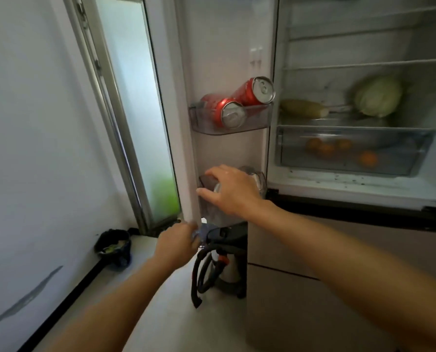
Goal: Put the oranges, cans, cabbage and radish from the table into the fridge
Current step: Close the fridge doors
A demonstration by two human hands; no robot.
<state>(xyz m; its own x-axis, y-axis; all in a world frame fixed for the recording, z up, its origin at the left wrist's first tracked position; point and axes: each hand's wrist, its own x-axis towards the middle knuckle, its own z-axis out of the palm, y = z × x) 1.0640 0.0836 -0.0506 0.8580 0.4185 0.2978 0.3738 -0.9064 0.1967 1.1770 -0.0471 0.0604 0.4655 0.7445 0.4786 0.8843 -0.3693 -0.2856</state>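
Presently fridge (364, 191) stands open, fridge door (224, 47) swung out on the left.

Right hand (233, 191): reaches into lower door bin (262, 182), fingers and thumb curved down around a dark can (209, 182); its silver top shows under the palm. Can sits at the left end of that bin. Something pale and shiny lies just right of the hand, too hidden to name.

Left hand (177, 241): low, at the bottom corner of the door, fingers curled. A blurred bluish shape shows at the fingertips; cannot tell whether it is held or how tight the grip is.

Upper door bin (252, 123): two red cans (219, 110), both tilted, tops toward the camera, touching each other.

Inside, on the wire shelf (338, 119): cabbage (378, 96) at right, radish (304, 107) lying at left, apart. Below, oranges (326, 148) in the clear crisper drawer (402, 148).

Floor, near: appliance with black hose (219, 262) under the door; dark bag (114, 246) against the left wall.
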